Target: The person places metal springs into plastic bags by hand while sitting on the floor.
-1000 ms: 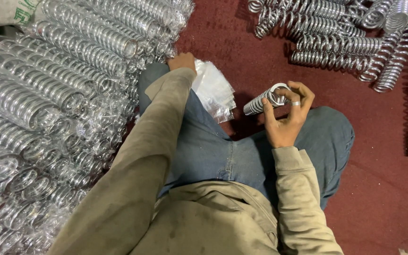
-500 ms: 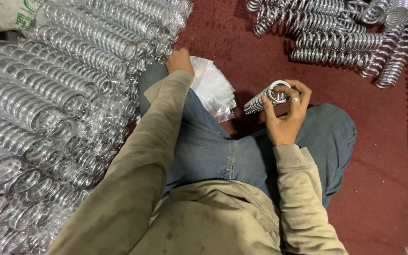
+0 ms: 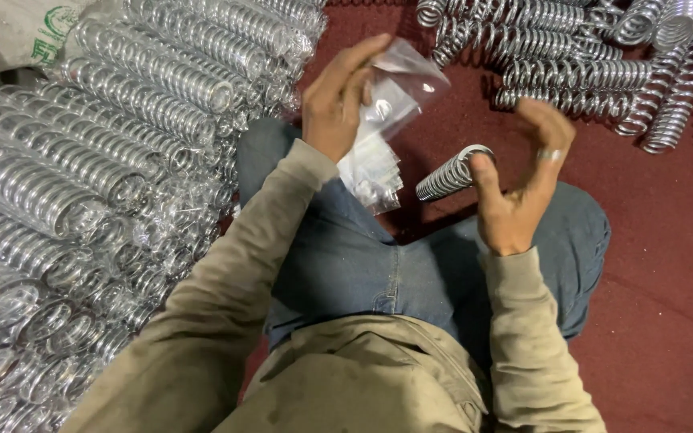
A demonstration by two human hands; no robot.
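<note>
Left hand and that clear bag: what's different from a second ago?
The left hand has risen off the bag stack on the lap, lifting one clear plastic bag. The right hand keeps the coil spring, fingers now looser. Spring piles unchanged.

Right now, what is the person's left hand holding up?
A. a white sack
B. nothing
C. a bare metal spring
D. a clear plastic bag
D. The left hand pinches a clear plastic bag raised above the knee, while the right hand holds the metal spring.
</note>
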